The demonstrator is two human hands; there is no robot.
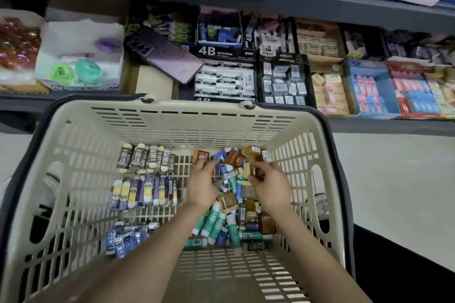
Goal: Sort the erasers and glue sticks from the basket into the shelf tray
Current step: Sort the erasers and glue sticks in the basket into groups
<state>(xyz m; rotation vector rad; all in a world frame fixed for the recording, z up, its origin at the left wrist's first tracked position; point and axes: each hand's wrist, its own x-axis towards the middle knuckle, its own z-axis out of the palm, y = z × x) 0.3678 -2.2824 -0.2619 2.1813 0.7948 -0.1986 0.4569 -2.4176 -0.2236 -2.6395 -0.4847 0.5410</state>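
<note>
Head view is showing both hands reaching inside the beige slotted plastic basket (197, 108). The right hand (269, 186) is pinching a glossy amber block eraser (256, 171) in its fingers. The left hand (202, 187) is curling its fingers into the heap of cylindrical green glue sticks (213, 220), grip unclear. Cardboard shelf trays (222, 51) are sitting just beyond.

A single wide-angle camera on the person's head looks forward and steeply down into the basket (197, 106), which fills the frame from 9 through 6 to 3 o'clock. It sits close. Both forearms enter from 6 o'clock, and the left hand (202, 187) and right hand (270, 188) meet just right of centre. The brown wrapper of the eraser (256, 171) pinched in the right hand shows plainly. The shelf (369, 126) crosses the top from 10 to 2 o'clock, farther off, its front edge bowed by the lens. Floor (394, 179) shows at 3 o'clock.
</note>
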